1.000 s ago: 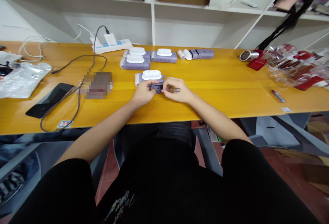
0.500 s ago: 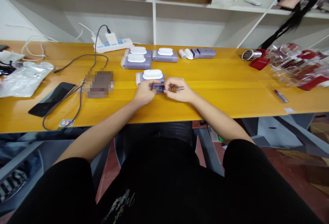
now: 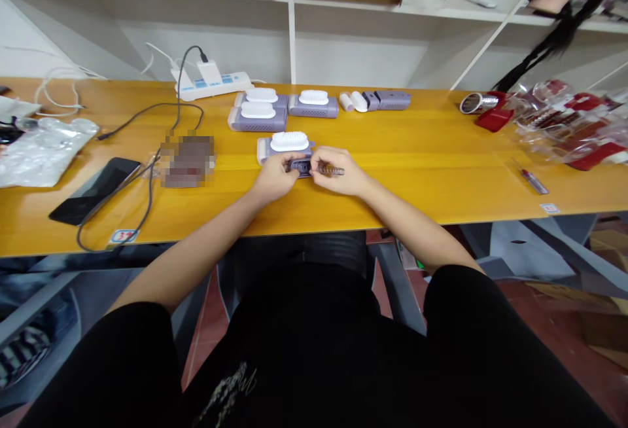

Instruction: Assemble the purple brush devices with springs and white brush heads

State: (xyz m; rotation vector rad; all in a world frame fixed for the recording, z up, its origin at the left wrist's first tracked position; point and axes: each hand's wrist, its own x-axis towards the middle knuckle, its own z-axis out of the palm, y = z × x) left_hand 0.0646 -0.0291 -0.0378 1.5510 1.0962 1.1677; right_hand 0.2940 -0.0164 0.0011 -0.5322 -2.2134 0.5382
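Observation:
Near the table's front edge my left hand (image 3: 275, 177) grips a small grey-purple part (image 3: 301, 166) with a dark hollow inside. My right hand (image 3: 339, 171) is closed on a slim brownish ribbed piece (image 3: 331, 170), its fingertips meeting the right end of the grey-purple part. Just behind both hands lies a purple device with a white bristled pad (image 3: 289, 141). Further back are several similar devices (image 3: 313, 105), and beside them a separate purple piece (image 3: 393, 100) with small white and dark parts.
A black phone (image 3: 95, 190), a dark cable and a blurred-out item (image 3: 188, 161) lie to the left. A power strip (image 3: 216, 86) stands at the back. Red-and-clear packaged items (image 3: 583, 124) and a metal cylinder (image 3: 479, 103) are on the right. A person's dark hair hangs at upper right.
The ribbed piece in my right hand has turned slightly and shows at a different angle. The whole view has shifted a little; both hands stay together.

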